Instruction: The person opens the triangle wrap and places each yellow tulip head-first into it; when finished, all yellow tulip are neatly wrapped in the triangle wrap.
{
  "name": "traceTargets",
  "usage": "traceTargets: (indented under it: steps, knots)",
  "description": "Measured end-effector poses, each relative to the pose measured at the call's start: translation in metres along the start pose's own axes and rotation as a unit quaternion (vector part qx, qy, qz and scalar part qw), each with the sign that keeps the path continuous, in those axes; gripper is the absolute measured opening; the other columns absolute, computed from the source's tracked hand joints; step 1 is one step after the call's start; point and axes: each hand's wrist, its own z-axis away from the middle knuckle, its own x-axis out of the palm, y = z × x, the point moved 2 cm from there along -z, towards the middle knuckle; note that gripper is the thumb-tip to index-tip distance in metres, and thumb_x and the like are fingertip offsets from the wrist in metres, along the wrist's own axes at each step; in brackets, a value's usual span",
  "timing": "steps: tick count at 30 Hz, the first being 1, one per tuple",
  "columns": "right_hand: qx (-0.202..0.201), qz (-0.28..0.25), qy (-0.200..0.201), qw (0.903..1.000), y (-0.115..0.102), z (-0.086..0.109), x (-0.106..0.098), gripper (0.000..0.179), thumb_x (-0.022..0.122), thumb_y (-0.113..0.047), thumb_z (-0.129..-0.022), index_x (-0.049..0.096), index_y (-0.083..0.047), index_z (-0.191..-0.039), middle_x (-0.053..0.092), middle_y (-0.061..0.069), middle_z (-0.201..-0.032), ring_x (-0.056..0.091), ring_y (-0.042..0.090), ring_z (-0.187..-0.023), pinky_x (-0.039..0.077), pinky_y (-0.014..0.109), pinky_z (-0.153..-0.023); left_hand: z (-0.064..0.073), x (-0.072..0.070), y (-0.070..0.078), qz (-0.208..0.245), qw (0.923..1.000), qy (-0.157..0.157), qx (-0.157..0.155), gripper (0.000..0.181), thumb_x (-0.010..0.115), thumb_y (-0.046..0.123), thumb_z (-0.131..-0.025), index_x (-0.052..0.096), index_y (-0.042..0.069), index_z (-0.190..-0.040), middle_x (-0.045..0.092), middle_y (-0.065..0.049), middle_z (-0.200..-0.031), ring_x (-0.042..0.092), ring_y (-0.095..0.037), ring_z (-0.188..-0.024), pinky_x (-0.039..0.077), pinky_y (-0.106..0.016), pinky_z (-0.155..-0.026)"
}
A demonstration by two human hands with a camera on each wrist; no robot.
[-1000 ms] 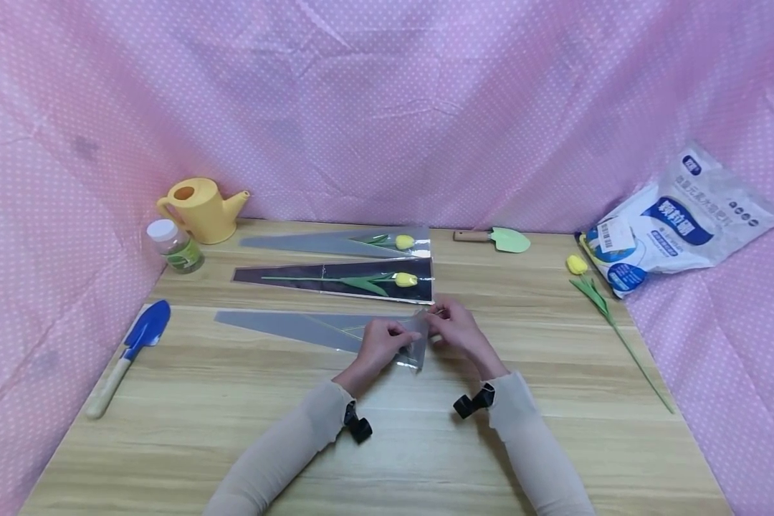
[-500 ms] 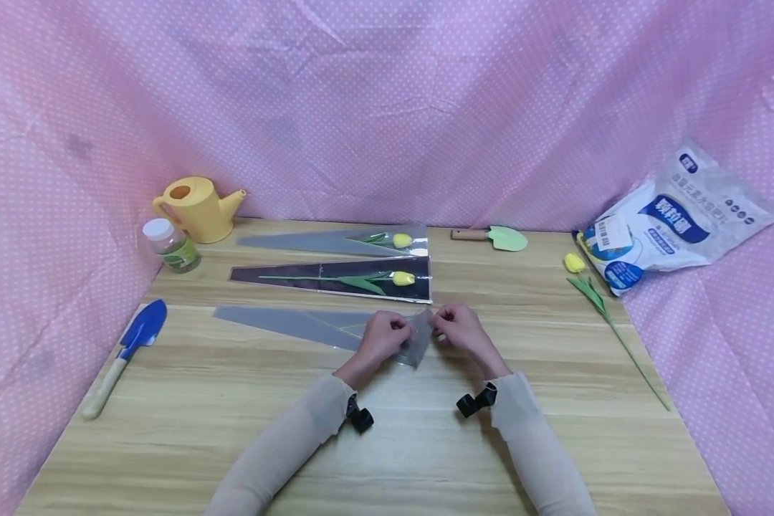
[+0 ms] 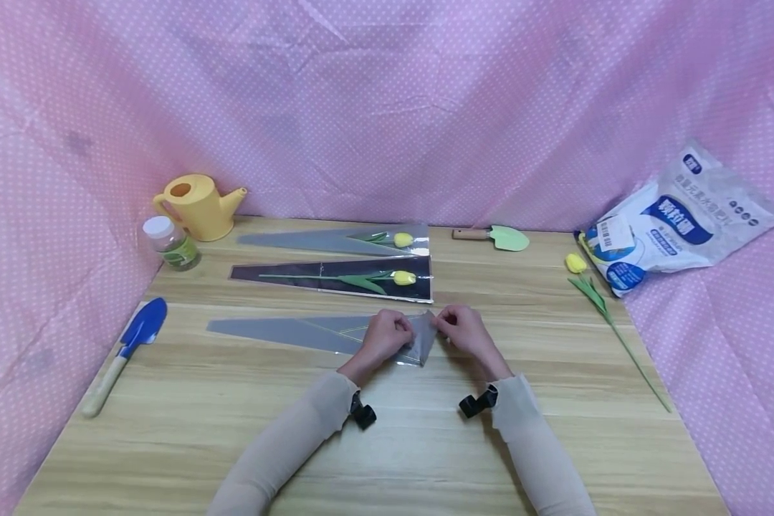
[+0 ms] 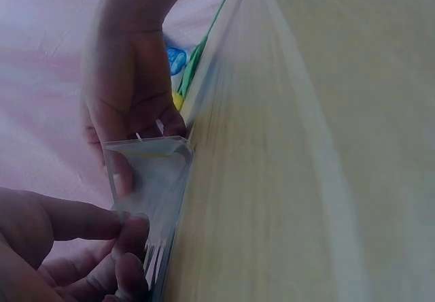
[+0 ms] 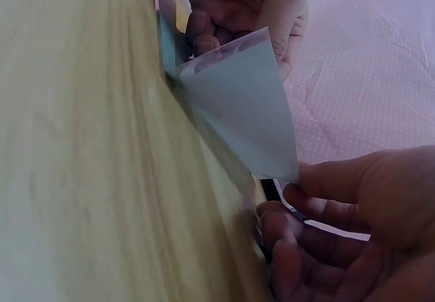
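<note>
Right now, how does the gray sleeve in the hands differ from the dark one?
The gray sleeve is pale; the dark sleeve is blackish. The left hand and right hand pinch the gray sleeve's wide end, partly raised; the dark sleeve lies flat. The dark sleeve holds a yellow tulip; the gray sleeve shows none. Both taper leftward in the head view.

Front sleeve (image 3: pixel 277 332) on table (image 3: pixel 426 459), middle sleeve (image 3: pixel 306 280) behind it, back sleeve (image 3: pixel 316 243) farthest, trowel (image 3: pixel 129 347) left, loose tulip (image 3: pixel 596 298) right
</note>
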Motion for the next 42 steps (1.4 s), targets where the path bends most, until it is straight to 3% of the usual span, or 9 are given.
traceTargets:
  steps: [5,12,19,27,34,42]
  knots:
    - [-0.005,0.000,0.007,1.0000,0.002,0.001,0.000,0.018,0.062,-0.021,-0.098,0.072,-0.006,-0.097,0.067,0.008,-0.083,0.056,0.016,-0.070,0.046,0.027,-0.062,0.000,0.002,0.003,-0.035,0.9994,0.007,-0.006,0.007,0.071,0.005,-0.079,0.075,0.007,-0.074,0.070,-0.004,-0.070,0.057,-0.012,-0.066,0.042,-0.023,-0.060]
    - [-0.011,-0.028,-0.007,0.9995,0.002,0.004,-0.003,0.022,0.060,-0.025,-0.099,0.070,-0.006,-0.105,0.069,0.011,-0.092,0.059,0.017,-0.074,0.049,0.028,-0.063,0.002,0.003,0.005,-0.040,0.9991,0.015,-0.008,0.006,0.071,0.005,-0.080,0.075,0.006,-0.075,0.071,-0.005,-0.070,0.057,-0.012,-0.063,0.041,-0.022,-0.058]
    - [0.010,-0.060,-0.012,0.9981,0.009,0.006,-0.022,0.031,0.056,-0.030,-0.102,0.066,-0.006,-0.117,0.069,0.015,-0.102,0.063,0.021,-0.083,0.054,0.030,-0.069,0.002,0.004,0.005,-0.040,0.9990,0.018,-0.010,0.007,0.071,0.005,-0.080,0.075,0.007,-0.075,0.073,-0.006,-0.072,0.057,-0.010,-0.062,0.042,-0.022,-0.059]
    - [0.003,-0.061,0.057,0.9965,0.031,0.007,-0.059,0.037,0.055,-0.030,-0.102,0.063,0.001,-0.120,0.067,0.021,-0.105,0.065,0.022,-0.084,0.055,0.027,-0.069,0.002,0.003,0.005,-0.033,0.9992,0.018,-0.011,0.007,0.071,0.006,-0.081,0.076,0.006,-0.076,0.073,-0.006,-0.072,0.057,-0.009,-0.061,0.043,-0.021,-0.059]
    - [0.042,-0.074,0.096,0.9917,0.045,0.014,-0.085,0.040,0.054,-0.029,-0.103,0.060,0.004,-0.125,0.065,0.025,-0.117,0.068,0.017,-0.091,0.057,0.026,-0.072,0.003,0.002,0.006,-0.032,0.9991,0.021,-0.016,0.007,0.074,0.007,-0.080,0.075,0.007,-0.073,0.073,-0.005,-0.068,0.058,-0.008,-0.058,0.042,-0.022,-0.058]
    - [0.074,-0.077,0.148,0.9831,0.067,0.026,-0.111,0.046,0.051,-0.034,-0.103,0.059,0.003,-0.129,0.064,0.023,-0.120,0.066,0.002,-0.085,0.056,0.021,-0.072,0.005,0.002,0.006,-0.021,0.9995,0.015,-0.019,0.006,0.073,0.006,-0.080,0.074,0.006,-0.074,0.073,-0.006,-0.069,0.059,-0.010,-0.060,0.043,-0.022,-0.059]
